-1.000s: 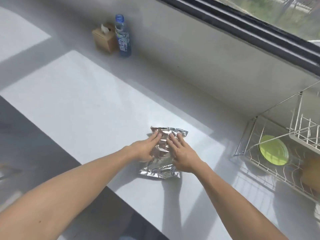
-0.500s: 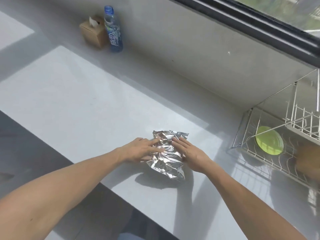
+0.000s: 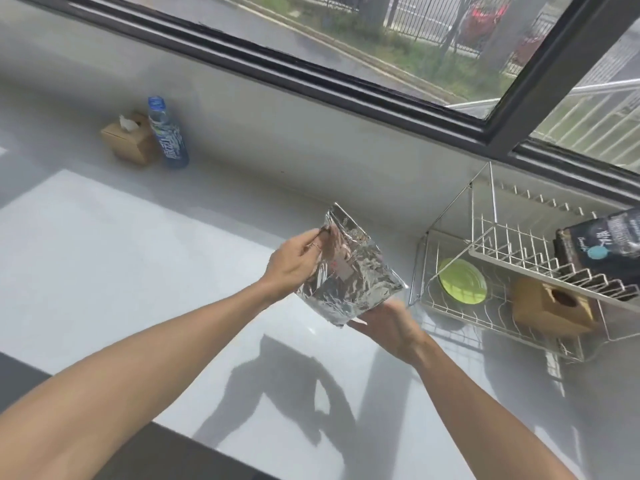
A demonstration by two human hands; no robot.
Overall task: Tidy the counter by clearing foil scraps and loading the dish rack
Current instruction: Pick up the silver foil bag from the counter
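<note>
The wide counter (image 3: pixel 104 265) is lying open left of the left hand (image 3: pixel 292 268) and under both hands. The foil (image 3: pixel 349 278) is filling the gap between them. Just right of the right hand (image 3: pixel 389 323), the wire dish rack (image 3: pixel 512 240) is blocking the way, holding a green plate (image 3: pixel 462 280), a brown box (image 3: pixel 550 310) and a dark bag (image 3: pixel 602 244). Far beyond the left hand, a blue bottle (image 3: pixel 168 136) and a tissue box (image 3: pixel 130 142) are standing by the wall (image 3: pixel 311 133).

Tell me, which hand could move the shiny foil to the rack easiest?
Probably the right hand: it sits under the foil and nearest the dish rack. The left hand pinches the foil's upper edge, farther away.
</note>
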